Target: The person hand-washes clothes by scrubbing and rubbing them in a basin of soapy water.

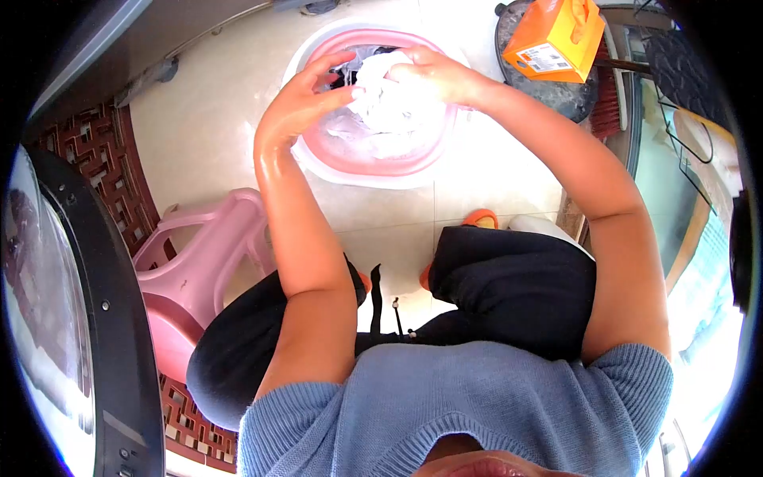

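Note:
A pink and white basin (380, 168) sits on the floor with sudsy water and wet laundry in it. Bunched white cloth (385, 99) rises at the basin's middle, partly washed out by glare. My right hand (435, 77) grips this cloth from the right, fingers curled into it. On the other side, my left hand (308, 97) is open over the basin's left rim, fingers spread and thumb tip at the cloth's edge. Some dark fabric (343, 78) shows between my left fingers and the white cloth. My left forearm looks wet.
Pink plastic stools (195, 266) stand at the left, beside a dark-framed machine door (103, 318). An orange box (552, 40) rests on a dark round seat (548, 95) at upper right, near a red-bristled broom (606, 103). My knees flank the tiled floor (389, 211).

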### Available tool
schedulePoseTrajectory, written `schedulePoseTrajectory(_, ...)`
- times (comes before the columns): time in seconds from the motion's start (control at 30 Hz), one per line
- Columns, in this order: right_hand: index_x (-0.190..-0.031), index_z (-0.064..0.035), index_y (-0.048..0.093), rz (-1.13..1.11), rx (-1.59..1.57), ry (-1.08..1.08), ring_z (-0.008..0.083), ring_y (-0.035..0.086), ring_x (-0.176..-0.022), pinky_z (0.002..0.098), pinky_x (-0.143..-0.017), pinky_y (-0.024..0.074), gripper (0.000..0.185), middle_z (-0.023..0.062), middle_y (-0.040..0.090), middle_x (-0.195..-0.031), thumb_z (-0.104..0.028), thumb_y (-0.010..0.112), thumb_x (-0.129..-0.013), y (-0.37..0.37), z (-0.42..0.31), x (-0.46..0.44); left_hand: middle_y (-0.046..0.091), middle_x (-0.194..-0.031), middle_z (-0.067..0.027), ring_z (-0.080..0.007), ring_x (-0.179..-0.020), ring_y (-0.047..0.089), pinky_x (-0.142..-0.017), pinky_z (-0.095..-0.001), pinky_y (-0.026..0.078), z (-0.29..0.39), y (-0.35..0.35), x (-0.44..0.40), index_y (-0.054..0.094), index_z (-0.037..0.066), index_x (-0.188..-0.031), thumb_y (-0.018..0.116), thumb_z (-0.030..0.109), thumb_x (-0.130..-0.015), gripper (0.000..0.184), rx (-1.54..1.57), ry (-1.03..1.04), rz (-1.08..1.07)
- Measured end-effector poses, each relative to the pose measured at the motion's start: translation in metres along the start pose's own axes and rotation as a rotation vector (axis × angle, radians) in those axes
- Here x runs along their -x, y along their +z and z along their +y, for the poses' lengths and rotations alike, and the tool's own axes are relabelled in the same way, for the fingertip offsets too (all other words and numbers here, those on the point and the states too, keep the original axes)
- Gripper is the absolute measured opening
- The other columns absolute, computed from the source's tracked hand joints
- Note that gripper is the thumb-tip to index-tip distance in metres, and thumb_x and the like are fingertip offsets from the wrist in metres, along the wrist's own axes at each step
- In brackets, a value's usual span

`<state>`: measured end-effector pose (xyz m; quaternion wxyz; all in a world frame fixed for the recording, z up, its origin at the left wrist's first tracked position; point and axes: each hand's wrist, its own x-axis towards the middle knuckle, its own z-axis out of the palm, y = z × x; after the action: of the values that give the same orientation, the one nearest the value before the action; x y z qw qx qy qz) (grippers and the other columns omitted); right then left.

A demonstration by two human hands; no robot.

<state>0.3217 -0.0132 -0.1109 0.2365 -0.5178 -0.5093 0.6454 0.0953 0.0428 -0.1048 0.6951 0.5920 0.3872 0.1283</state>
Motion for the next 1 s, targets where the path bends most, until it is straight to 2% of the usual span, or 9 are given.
schedulePoseTrajectory(0.07, -0.102, 0.0008, 0.062, 0.027, -0.025, -0.023, 0.0159, 0.060, -0.080, 0.0307, -0.072, 0.0475, 0.039, 0.0100, 0.063, -0.095, -0.033, 0.049, -0.088, -0.004, -0.017, 0.006, 0.050, -0.128, -0.0084, -0.0232, -0.117, 0.047, -0.098, -0.0360, 0.038, 0.016, 0.007, 0.009, 0.049, 0.009, -0.131, 0.076, 0.025, -0.070, 0.068, 0.114, 0.013, -0.047)
schedulePoseTrajectory(0.13, -0.106, 0.0006, 0.061, 0.025, -0.156, 0.012, 0.0158, 0.060, -0.085, 0.0306, -0.075, 0.0482, 0.040, 0.0100, 0.063, -0.098, -0.034, 0.049, -0.089, 0.004, -0.040, 0.019, 0.050, -0.125, -0.0067, -0.0202, -0.114, 0.047, -0.095, -0.0340, 0.040, 0.023, 0.012, 0.013, 0.048, 0.010, -0.132, 0.076, 0.024, -0.070, 0.069, 0.122, 0.329, -0.107)
schedulePoseTrajectory(0.3, -0.126, -0.0005, 0.049, 0.010, -0.422, 0.192, 0.0162, 0.060, -0.100, 0.0296, -0.087, 0.0493, 0.049, 0.0088, 0.058, -0.117, -0.037, 0.049, -0.093, 0.008, -0.052, 0.027, 0.065, -0.090, -0.0041, -0.0136, -0.087, 0.059, -0.080, -0.0294, 0.048, 0.024, 0.020, 0.013, 0.061, 0.001, -0.107, 0.060, 0.024, -0.088, 0.030, 0.203, 0.060, 0.185)
schedulePoseTrajectory(0.4, -0.129, -0.0020, 0.046, -0.023, -0.440, 0.146, 0.0172, 0.054, -0.111, 0.0311, -0.092, 0.0462, 0.057, 0.0104, 0.057, -0.119, -0.038, 0.057, -0.086, -0.002, -0.038, 0.026, 0.064, -0.096, -0.0063, -0.0146, -0.090, 0.060, -0.082, -0.0300, 0.048, 0.020, 0.021, 0.014, 0.059, -0.001, -0.108, 0.057, 0.023, -0.090, 0.030, 0.355, 0.099, 0.211)
schedulePoseTrajectory(0.5, -0.136, -0.0056, 0.038, -0.257, 0.063, 0.134, 0.0226, 0.053, -0.113, 0.0336, -0.098, 0.0416, 0.079, 0.0120, 0.053, -0.125, -0.025, 0.078, -0.071, -0.007, -0.026, 0.027, 0.065, -0.092, -0.0055, -0.0147, -0.084, 0.062, -0.075, -0.0297, 0.049, 0.028, 0.032, 0.014, 0.059, 0.000, -0.104, 0.056, 0.020, -0.090, 0.025, 0.583, 0.200, 0.272)
schedulePoseTrajectory(0.6, -0.133, -0.0040, 0.042, -0.201, 0.416, 0.016, 0.0248, 0.052, -0.114, 0.0341, -0.099, 0.0393, 0.077, 0.0138, 0.054, -0.125, -0.026, 0.079, -0.070, 0.007, 0.014, 0.018, 0.064, -0.095, -0.0085, -0.0169, -0.088, 0.062, -0.080, -0.0319, 0.050, 0.039, 0.045, 0.010, 0.056, -0.002, -0.108, 0.053, 0.018, -0.091, 0.026, 0.799, 0.311, 0.253)
schedulePoseTrajectory(0.7, -0.127, -0.0021, 0.048, -0.056, 0.302, -0.092, 0.0259, 0.053, -0.112, 0.0340, -0.098, 0.0400, 0.061, 0.0154, 0.056, -0.123, -0.022, 0.072, -0.075, 0.005, 0.013, 0.011, 0.064, -0.098, -0.0096, -0.0179, -0.090, 0.062, -0.083, -0.0321, 0.050, 0.038, 0.040, 0.008, 0.055, -0.001, -0.111, 0.052, 0.017, -0.092, 0.027, 0.934, 0.299, 0.388)
schedulePoseTrajectory(0.73, -0.126, -0.0017, 0.050, 0.025, 0.300, -0.215, 0.0254, 0.054, -0.111, 0.0334, -0.096, 0.0408, 0.055, 0.0154, 0.057, -0.122, -0.020, 0.069, -0.077, 0.003, 0.012, 0.009, 0.064, -0.098, -0.0096, -0.0179, -0.090, 0.062, -0.083, -0.0321, 0.050, 0.036, 0.036, 0.009, 0.055, -0.001, -0.111, 0.052, 0.017, -0.092, 0.027, 0.936, 0.300, 0.393)
schedulePoseTrajectory(1.0, -0.126, 0.0023, 0.045, 0.078, -0.191, 0.061, 0.0169, 0.058, -0.100, 0.0303, -0.088, 0.0476, 0.052, 0.0103, 0.060, -0.110, -0.006, 0.058, -0.077, -0.004, -0.045, 0.037, 0.065, -0.094, -0.0058, -0.0189, -0.081, 0.063, -0.075, -0.0341, 0.052, -0.016, -0.006, -0.012, 0.057, 0.006, -0.118, 0.056, 0.024, -0.090, 0.033, 0.258, -0.106, 0.245)
